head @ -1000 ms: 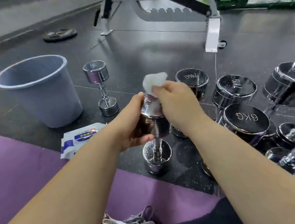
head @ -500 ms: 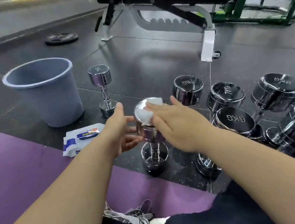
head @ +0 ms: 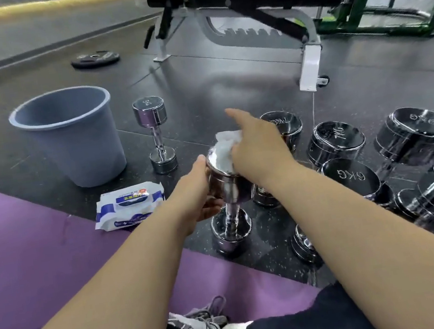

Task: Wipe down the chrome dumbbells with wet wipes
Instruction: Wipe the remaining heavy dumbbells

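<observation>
Centre frame, the left hand (head: 192,193) grips the upright dumbbell (head: 230,218) by its top head; the right hand (head: 258,147) pinches a wet wipe (head: 226,149) against it. The heap (head: 351,176) at right likely awaits wiping.

you wear black fabric trousers (head: 302,326) and a grey mesh lace-up sneaker (head: 202,323) with grey laces and a white edge.

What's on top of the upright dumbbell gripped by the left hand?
A crumpled white wet wipe, held there by the right hand. Only a sliver of the dumbbell top's chrome rim shows; any weight marking is covered.
</observation>
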Motion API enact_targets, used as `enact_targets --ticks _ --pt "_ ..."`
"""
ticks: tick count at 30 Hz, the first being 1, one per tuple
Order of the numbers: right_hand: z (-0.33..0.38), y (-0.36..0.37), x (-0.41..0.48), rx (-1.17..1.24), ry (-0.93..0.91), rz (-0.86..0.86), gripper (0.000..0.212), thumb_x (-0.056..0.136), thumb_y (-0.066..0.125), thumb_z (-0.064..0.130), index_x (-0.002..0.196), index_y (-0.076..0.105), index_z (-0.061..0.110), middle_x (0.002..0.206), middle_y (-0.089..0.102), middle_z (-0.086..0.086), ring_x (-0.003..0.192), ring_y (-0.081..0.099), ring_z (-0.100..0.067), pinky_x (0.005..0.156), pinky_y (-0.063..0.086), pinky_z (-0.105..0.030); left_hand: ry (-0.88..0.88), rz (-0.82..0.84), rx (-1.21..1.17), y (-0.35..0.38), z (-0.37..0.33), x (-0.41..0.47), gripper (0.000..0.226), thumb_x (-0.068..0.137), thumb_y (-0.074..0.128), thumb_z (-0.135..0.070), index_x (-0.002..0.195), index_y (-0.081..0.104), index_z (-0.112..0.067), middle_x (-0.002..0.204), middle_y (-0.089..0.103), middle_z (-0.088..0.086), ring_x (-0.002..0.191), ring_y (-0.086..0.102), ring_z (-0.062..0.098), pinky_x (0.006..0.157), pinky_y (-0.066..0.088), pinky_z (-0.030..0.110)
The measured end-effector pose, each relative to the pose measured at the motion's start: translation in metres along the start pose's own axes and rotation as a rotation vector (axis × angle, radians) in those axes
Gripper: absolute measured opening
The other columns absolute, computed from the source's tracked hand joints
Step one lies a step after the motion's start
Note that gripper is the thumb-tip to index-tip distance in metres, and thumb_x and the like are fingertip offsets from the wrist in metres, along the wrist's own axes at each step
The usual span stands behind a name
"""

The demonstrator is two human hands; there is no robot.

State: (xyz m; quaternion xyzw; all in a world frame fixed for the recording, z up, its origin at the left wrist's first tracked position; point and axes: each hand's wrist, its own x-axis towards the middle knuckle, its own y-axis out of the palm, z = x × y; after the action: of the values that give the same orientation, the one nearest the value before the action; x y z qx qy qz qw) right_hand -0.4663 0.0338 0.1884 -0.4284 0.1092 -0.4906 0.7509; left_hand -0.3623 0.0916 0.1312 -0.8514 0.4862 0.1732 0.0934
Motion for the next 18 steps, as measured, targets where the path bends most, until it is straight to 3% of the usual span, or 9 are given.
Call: enact_targets --ticks 4,6,9,12,15,18 --pt "0.001 0.008 -0.022 -0.196 -0.153 0.207 0.052 0.094 0.041 0.003 0.144 0.048 0.019 0.145 0.052 -0.004 0.138 0.040 -0.030 0.115 0.008 -0.025 0.003 -0.012 0.015 -0.005 0.002 0.003 0.052 0.100 0.033 -0.054 0.073 0.057 -0.018 0.049 0.057 -0.003 0.044 0.048 0.011 0.048 0.040 0.019" --pt "-0.010 -0.002 -0.030 -0.255 -0.120 0.150 0.051 0.097 0.037 0.004 0.142 0.051 0.022 0.147 0.050 0.001 0.139 0.037 -0.033 0.115 0.011 -0.024 -0.014 -0.014 0.020 -0.007 0.002 0.005 0.050 0.100 0.033 -0.055 0.076 0.057 -0.019 0.046 0.055 -0.006 0.042 0.047 0.010 0.047 0.041 0.020" --pt "-0.012 0.001 -0.013 -0.457 -0.059 0.192 0.038 0.099 0.032 0.009 0.131 0.052 0.008 0.138 0.051 -0.009 0.127 0.043 -0.031 0.106 0.030 -0.036 -0.019 0.009 0.002 -0.001 0.003 0.005 0.047 0.101 0.034 -0.054 0.081 0.059 -0.020 0.047 0.057 -0.006 0.041 0.047 0.008 0.049 0.044 0.021" --pt "0.007 0.019 0.002 -0.431 -0.074 0.272 0.039 0.100 0.029 0.014 0.136 0.043 0.006 0.143 0.040 -0.013 0.135 0.034 -0.030 0.112 0.021 -0.045 0.031 0.019 0.015 -0.004 0.004 0.001 0.045 0.100 0.037 -0.047 0.068 0.055 -0.021 0.049 0.054 -0.005 0.040 0.044 0.008 0.051 0.038 0.020" --pt "0.013 0.017 -0.020 -0.416 -0.263 0.327 0.044 0.103 0.029 0.012 0.146 0.040 0.014 0.157 0.031 -0.003 0.143 0.027 -0.023 0.117 0.002 -0.033 0.062 0.032 0.041 -0.011 0.006 0.002 0.032 0.098 0.047 -0.039 0.073 0.057 -0.022 0.054 0.055 -0.005 0.042 0.047 0.007 0.047 0.038 0.018" --pt "-0.008 0.001 -0.040 -0.372 -0.267 0.273 0.048 0.102 0.030 0.012 0.149 0.037 0.018 0.160 0.027 0.004 0.146 0.023 -0.016 0.118 -0.002 -0.028 0.030 0.056 0.048 -0.009 0.005 0.007 0.032 0.102 0.039 -0.040 0.088 0.058 -0.018 0.061 0.058 -0.001 0.046 0.046 0.010 0.045 0.040 0.017"
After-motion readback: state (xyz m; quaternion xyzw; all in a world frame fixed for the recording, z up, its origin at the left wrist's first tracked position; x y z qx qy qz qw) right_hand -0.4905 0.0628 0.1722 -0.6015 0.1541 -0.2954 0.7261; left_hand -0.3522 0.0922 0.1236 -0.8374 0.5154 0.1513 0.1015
